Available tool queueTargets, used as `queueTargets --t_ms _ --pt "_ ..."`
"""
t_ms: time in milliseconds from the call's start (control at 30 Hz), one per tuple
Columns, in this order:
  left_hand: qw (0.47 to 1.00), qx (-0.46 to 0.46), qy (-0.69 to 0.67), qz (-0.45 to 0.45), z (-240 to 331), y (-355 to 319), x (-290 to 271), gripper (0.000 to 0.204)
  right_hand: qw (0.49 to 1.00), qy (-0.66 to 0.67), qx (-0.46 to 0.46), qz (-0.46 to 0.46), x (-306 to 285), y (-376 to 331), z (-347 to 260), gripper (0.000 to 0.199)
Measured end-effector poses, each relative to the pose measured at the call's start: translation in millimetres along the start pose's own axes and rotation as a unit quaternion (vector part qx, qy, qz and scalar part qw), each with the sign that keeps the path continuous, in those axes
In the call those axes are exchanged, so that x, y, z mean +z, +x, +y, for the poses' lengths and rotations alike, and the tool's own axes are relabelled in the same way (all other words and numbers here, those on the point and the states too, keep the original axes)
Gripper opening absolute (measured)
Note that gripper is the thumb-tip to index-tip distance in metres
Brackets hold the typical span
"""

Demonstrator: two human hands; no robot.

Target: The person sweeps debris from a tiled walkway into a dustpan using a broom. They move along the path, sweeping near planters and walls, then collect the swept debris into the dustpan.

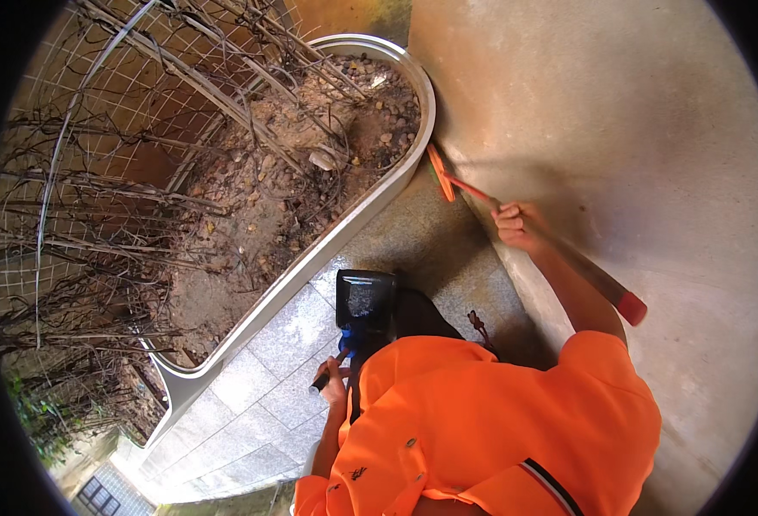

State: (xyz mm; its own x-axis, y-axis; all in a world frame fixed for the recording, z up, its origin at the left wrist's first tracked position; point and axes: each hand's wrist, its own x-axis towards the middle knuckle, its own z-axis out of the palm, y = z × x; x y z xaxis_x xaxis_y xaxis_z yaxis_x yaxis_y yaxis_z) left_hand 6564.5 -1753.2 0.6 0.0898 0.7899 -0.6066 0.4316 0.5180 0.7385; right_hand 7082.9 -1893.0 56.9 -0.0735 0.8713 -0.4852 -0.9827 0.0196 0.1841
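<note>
Head view, looking steeply down past an orange shirt [482,421] onto a paved corner. The right hand [518,225] is wrapped round the shaft of an orange broom [482,196], fingers closed fully on the handle partway along; the red end cap [631,308] sticks out behind the forearm, so the grip sits well forward, likely for control of the head rather than reach. The broom's head [440,172] lies flat against the ground, touching or just beside the pale rim of a raised planter bed [370,206], right where the rim meets the concrete wall [619,112]; that angle puts the bristles into the seam where debris would gather. The left hand [334,383] is closed on the dark handle of a blue and black dustpan [364,301], fingers curled tight round it, the thumb side hard to make out. The pan stands on the grey stone paving [267,387], its open mouth turned up toward the broom head, set near but apart from it, well placed to receive a sweep drawn back along the rim. Inside the pan the surface looks speckled; cannot tell whether that is grit or reflection. The planter holds dry soil, pebbles and bare, dead stems [138,198] tangled through a wire mesh trellis [78,103]. A small dark cord or strap [479,325] hangs just beside the shirt; what it belongs to is unclear.
</note>
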Motion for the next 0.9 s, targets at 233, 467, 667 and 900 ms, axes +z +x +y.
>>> queueTargets --t_ms 233,467,667,900 --pt "1.0 -0.01 -0.001 0.002 3 13 1 0.028 0.996 0.062 0.024 0.061 4 -34 37 0.025" --pt "0.998 0.039 0.044 -0.005 2 13 -12 0.028 0.987 0.101 0.086 0.092 -12 -24 56 0.022" --pt "0.998 0.054 0.037 0.007 -7 12 -23 0.029 0.982 0.106 0.131 0.083 -20 -13 79 0.022" --pt "0.999 0.032 0.037 0.022 -18 9 -31 0.029 0.982 0.066 0.156 0.086 -18 -2 85 0.022"
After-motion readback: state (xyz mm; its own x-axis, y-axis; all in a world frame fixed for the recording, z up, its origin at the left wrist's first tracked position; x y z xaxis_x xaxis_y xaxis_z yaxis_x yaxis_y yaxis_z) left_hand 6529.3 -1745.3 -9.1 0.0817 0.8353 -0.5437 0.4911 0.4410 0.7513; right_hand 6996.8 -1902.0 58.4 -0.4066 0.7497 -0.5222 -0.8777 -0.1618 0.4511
